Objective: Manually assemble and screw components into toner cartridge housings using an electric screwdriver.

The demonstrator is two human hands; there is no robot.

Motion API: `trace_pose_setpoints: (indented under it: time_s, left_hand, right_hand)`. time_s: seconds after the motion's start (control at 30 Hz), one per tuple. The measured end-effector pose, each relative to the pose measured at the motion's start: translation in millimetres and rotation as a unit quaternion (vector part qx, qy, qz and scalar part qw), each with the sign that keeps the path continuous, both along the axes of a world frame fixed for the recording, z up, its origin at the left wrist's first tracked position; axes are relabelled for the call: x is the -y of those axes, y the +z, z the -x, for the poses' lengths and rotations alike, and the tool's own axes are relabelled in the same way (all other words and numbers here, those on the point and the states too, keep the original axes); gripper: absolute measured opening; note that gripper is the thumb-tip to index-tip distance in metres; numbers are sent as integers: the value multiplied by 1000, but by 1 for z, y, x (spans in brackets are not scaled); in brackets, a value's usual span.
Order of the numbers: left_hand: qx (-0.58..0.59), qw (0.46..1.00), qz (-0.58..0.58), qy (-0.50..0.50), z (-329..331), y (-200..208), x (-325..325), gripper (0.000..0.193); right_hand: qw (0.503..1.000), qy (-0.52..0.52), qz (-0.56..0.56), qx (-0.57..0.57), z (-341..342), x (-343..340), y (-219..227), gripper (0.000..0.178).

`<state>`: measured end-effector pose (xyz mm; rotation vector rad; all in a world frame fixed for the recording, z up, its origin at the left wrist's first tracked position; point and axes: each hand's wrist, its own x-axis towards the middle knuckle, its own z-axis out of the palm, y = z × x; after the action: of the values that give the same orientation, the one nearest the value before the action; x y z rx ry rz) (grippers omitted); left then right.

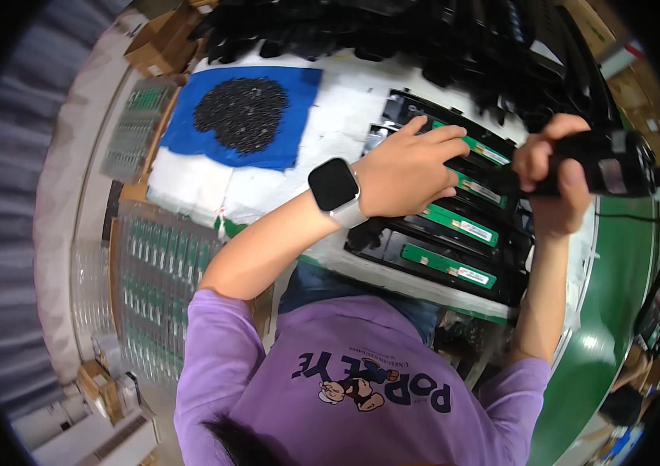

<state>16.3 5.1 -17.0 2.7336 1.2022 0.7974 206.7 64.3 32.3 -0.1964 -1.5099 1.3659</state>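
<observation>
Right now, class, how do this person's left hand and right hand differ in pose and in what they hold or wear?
The left hand spreads its fingers over green circuit boards, while the right hand curls round a black handheld power tool. A smartwatch sits on the left wrist; the right wrist is bare. Both are ungloved.

on my feed i see room over white tabletop (348, 101) at upper centre; black parts (291, 27) wall the top, a black tool (617, 165) blocks the right.
</observation>
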Motion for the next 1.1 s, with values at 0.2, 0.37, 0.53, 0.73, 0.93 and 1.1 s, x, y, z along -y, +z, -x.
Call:
trace_pose_setpoints:
  time_s: [0.2, 0.37, 0.53, 0.73, 0.93, 1.1]
  left_hand:
    - [87, 963, -122, 225, 78, 23, 17, 25]
    - [-134, 819, -8, 558, 147, 9, 45, 28]
    - [-36, 846, -4, 533, 167, -5, 44, 13]
    - [29, 851, -103, 513, 170, -3, 46, 6]
    - [539, 768, 130, 319, 148, 1, 34, 15]
    - [793, 536, 278, 74, 122, -1, 12, 16]
  right_hand:
    - [996, -30, -29, -78, -37, 5, 20, 49]
    - [996, -9, -5, -93, -39, 9, 23, 49]
    - [996, -47, -50, -62, -29, 14, 17, 47]
    - [995, -66, -49, -48, -22, 13, 13, 45]
    - [996, -60, -40, -52, -20, 11, 14, 44]
    - [997, -26, -27, -63, -9, 6, 23, 43]
